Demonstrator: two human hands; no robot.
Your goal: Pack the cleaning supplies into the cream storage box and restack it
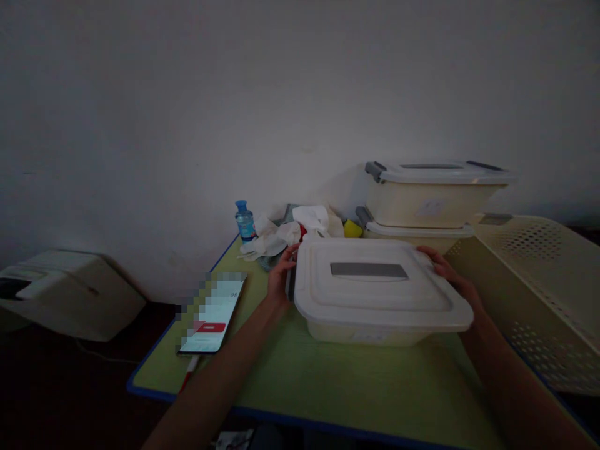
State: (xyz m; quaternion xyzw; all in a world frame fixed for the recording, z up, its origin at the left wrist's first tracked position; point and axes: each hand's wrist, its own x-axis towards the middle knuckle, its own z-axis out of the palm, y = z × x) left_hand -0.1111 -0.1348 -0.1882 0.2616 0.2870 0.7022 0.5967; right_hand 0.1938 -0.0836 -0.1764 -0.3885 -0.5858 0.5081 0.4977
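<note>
A cream storage box with a white lid is held level between my two hands over the green table. A grey handle lies flat in the middle of the lid. My left hand grips the box's left end, at a dark grey latch. On the opposite end is my right hand, its fingers curled at the far edge of the lid and its palm partly hidden. Whether the box's underside touches the table is unclear.
Two similar boxes stand stacked at the back right, the upper box above the lower box. A perforated basket is at the right. Crumpled white material, a blue bottle and a phone sit on the table.
</note>
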